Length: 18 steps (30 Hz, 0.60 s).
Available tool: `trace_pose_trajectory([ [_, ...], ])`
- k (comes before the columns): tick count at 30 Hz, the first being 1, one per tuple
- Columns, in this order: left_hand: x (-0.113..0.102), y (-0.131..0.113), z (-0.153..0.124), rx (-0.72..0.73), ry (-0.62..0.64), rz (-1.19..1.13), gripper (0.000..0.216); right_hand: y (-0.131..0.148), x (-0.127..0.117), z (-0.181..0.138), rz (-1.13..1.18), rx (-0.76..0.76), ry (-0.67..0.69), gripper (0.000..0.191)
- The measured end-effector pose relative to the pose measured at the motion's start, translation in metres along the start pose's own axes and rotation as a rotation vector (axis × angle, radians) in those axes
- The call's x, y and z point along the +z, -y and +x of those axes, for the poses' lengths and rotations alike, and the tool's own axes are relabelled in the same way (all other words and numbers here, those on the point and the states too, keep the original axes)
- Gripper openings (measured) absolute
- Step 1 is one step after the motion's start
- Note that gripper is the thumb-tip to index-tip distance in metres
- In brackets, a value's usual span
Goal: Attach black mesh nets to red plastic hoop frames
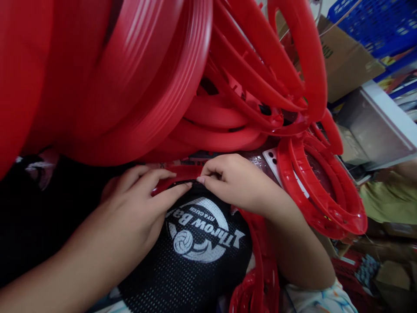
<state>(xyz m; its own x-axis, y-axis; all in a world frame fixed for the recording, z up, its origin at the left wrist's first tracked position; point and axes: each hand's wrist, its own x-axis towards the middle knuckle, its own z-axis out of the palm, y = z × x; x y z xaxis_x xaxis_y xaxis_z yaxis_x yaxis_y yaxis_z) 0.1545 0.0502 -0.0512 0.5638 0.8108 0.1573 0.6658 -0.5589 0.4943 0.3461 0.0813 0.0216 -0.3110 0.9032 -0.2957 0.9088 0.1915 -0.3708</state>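
A black mesh fabric (176, 278) lies in front of me, with white lettering reading roughly "Throw Ball" and a ball logo. My left hand (140, 200) is at its upper edge, thumb pressed on the fabric and index finger reaching over the red plastic rim behind it. The other fingers of that hand are partly hidden. Thumb and curled fingers of my right hand (231, 180) pinch the same edge, beside the left thumb. A red plastic ring part (260, 243) runs along the right side of the mesh, under my right forearm.
Large red plastic rings (182, 87) are heaped just beyond my hands. More rings (325, 187) are stacked at the right. Behind them stand a cardboard box (348, 61), a blue plastic basket (381, 21) and a whitish bin (374, 126). Dark fabric fills the left.
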Motion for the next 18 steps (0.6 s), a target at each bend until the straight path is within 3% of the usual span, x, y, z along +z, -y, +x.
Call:
trace_pose_trajectory([
  [18, 0.0007, -0.0001, 0.0005, 0.014, -0.017, 0.018, 0.046, 0.0023, 0.0022, -0.0006, 0.011, 0.005, -0.037, 0.019],
])
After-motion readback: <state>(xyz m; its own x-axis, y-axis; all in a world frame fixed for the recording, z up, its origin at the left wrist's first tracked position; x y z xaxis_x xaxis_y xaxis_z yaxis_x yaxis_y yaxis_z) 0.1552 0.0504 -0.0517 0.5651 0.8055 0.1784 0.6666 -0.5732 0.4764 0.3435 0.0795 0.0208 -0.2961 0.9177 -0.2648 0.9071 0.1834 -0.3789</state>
